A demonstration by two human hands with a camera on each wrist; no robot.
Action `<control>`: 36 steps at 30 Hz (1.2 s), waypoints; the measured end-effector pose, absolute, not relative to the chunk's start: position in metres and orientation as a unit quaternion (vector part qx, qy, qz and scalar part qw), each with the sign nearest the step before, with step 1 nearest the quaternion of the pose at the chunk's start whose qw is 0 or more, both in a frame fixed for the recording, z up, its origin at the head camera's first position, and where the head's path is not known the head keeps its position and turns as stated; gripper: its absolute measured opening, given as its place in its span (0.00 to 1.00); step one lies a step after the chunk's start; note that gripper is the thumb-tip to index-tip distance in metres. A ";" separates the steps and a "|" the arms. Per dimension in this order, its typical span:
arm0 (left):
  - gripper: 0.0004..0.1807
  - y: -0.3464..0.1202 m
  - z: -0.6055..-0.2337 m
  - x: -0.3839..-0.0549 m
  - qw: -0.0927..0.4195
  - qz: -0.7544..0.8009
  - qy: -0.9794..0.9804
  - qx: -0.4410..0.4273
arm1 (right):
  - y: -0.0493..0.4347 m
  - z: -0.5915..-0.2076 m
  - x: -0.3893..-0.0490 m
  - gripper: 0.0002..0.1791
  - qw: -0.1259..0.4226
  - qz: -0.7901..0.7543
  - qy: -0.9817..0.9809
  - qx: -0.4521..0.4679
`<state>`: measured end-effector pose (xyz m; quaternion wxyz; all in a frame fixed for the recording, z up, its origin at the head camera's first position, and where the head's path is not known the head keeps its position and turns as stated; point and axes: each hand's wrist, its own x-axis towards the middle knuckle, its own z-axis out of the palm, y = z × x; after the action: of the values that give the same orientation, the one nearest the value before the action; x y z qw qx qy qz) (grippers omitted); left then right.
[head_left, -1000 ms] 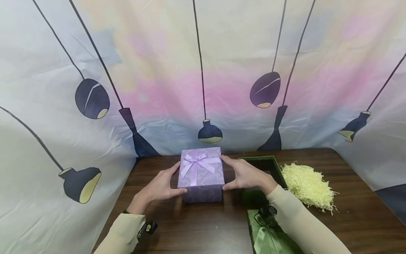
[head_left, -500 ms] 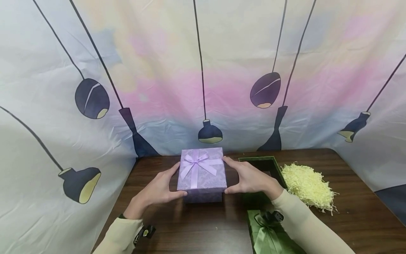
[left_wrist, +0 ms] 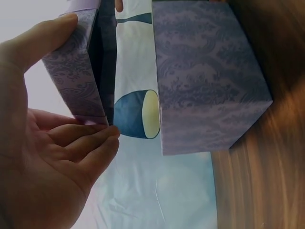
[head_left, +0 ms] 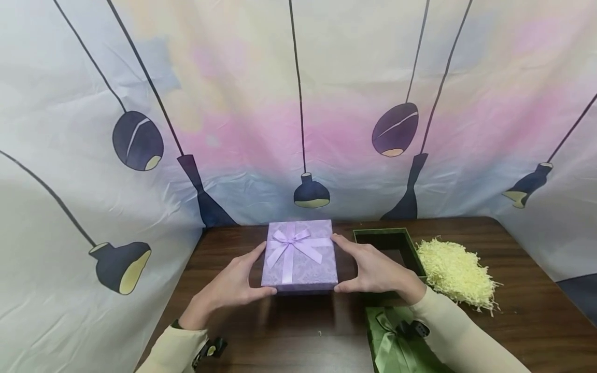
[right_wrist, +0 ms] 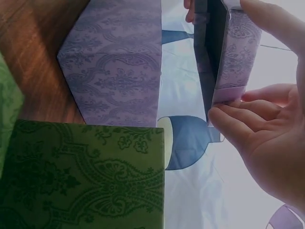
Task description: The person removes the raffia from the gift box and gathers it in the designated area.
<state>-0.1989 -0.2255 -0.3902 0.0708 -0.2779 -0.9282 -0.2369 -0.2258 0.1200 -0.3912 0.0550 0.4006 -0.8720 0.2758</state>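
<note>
A lilac patterned box lid [head_left: 303, 272] with a ribbon bow is held up between both hands. My left hand [head_left: 228, 282] grips its left side, with the thumb at the near corner. On the opposite side my right hand [head_left: 378, 267] holds it the same way. Both wrist views show a gap between the raised lid and the matching box base [left_wrist: 205, 86], which stands on the table. From the head view the lid hides nearly all of the base, and what is inside it cannot be seen.
An open dark green box [head_left: 412, 248] stands to the right, partly behind my right hand. Nearer me lies a green lid [head_left: 392, 342] with a bow, partly under my right forearm. Yellow shredded paper [head_left: 457, 272] is heaped at the right. A printed cloth [head_left: 252, 197] hangs behind the table.
Both hands have raised the lilac lid, so it looks larger and now covers the base's front in the head view. The green box, green lid and shredded paper stay put.
</note>
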 end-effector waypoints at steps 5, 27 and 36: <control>0.59 -0.222 -0.393 -0.193 0.069 -0.237 -0.929 -0.278 | 0.123 -0.392 -0.218 0.61 0.049 0.275 -0.874 0.397; 0.59 -0.214 -0.397 -0.167 0.067 -0.237 -0.923 -0.296 | 0.131 -0.403 -0.185 0.59 0.073 0.276 -0.872 0.398; 0.59 -0.215 -0.402 -0.155 0.073 -0.227 -0.925 -0.294 | 0.130 -0.405 -0.177 0.59 0.076 0.263 -0.872 0.406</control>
<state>-0.1549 -0.2155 -0.4020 0.0733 -0.2943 -0.9254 -0.2271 -0.1771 0.1303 -0.4046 0.0764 0.4056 -0.8721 0.2629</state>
